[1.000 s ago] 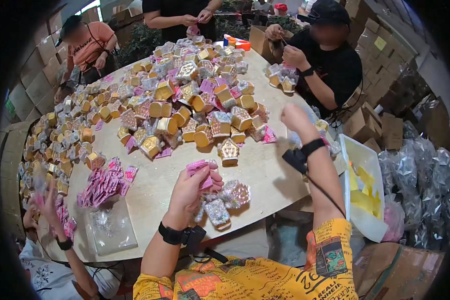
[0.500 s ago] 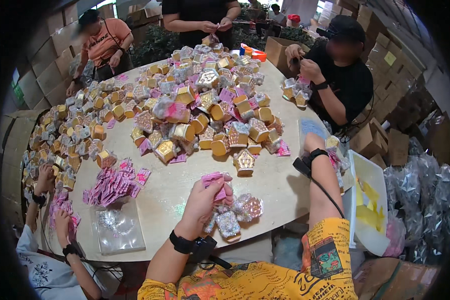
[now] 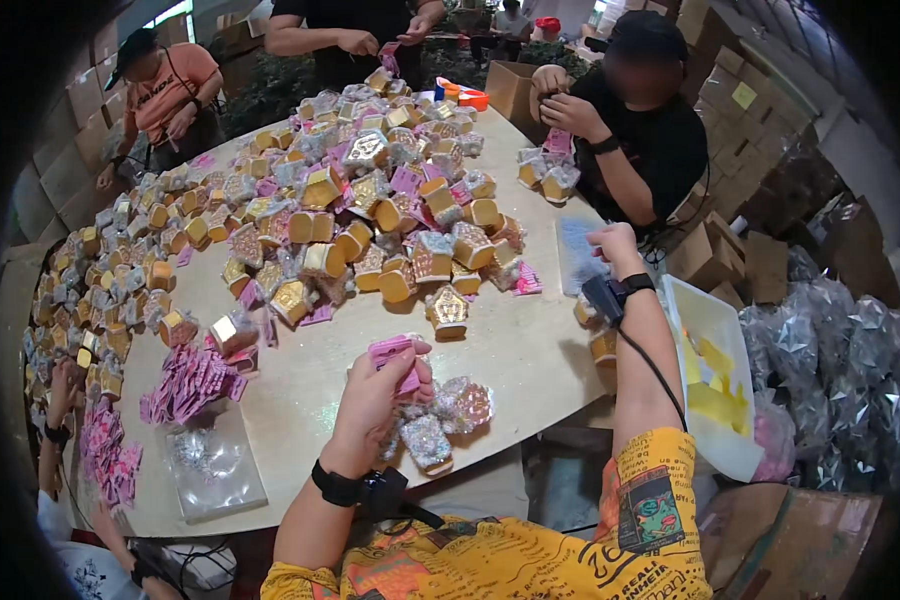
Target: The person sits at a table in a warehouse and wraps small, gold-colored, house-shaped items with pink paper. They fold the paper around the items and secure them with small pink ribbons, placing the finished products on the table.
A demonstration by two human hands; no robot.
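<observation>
Several flat pink cards [image 3: 397, 362] sit in the curled left hand [image 3: 367, 395], on the person's side of the upright gold house-shaped ornament [image 3: 447, 312]. Right of that ornament, the right hand [image 3: 610, 243] is partly curled at a pale-blue translucent sheet [image 3: 576, 255]; whether it grips anything, I cannot tell. A slack left grip could spill the cards. Glittery silver house-shaped pieces [image 3: 427, 440], on the ornament's near side, lie close to the pale wooden table's [image 3: 530, 370] edge; a wrist bump could knock them off.

Right of the pile [image 3: 370, 205], bare worktop [image 3: 522, 345] leaves passage; on its near side, the left hand [image 3: 378, 392] and glittery ornaments [image 3: 427, 440] obstruct.
</observation>
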